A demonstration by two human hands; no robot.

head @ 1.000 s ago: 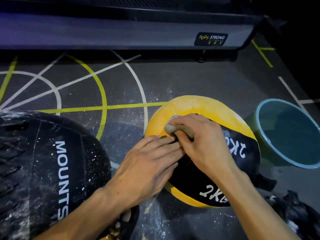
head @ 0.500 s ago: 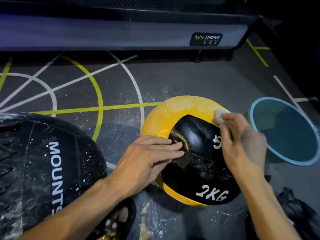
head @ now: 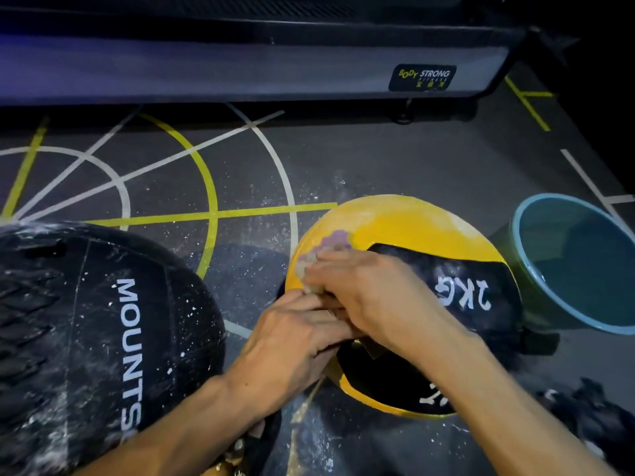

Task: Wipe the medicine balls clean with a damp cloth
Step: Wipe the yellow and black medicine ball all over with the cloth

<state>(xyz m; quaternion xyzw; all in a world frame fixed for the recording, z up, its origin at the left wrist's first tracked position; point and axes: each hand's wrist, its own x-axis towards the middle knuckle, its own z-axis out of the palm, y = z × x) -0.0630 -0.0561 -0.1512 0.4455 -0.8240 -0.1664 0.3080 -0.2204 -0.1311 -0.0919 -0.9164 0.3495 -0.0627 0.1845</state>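
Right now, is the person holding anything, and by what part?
The right hand grips a small bunched cloth, pressed on the yellow ball; only its edge shows past the fingers. The left hand steadies the ball.

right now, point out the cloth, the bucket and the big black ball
cloth (head: 311,266): head view, on the wad showing past the right hand's fingertips
bucket (head: 525,269): head view, on its blue rim, left side
big black ball (head: 103,321): head view, on its dusty top by the white lettering
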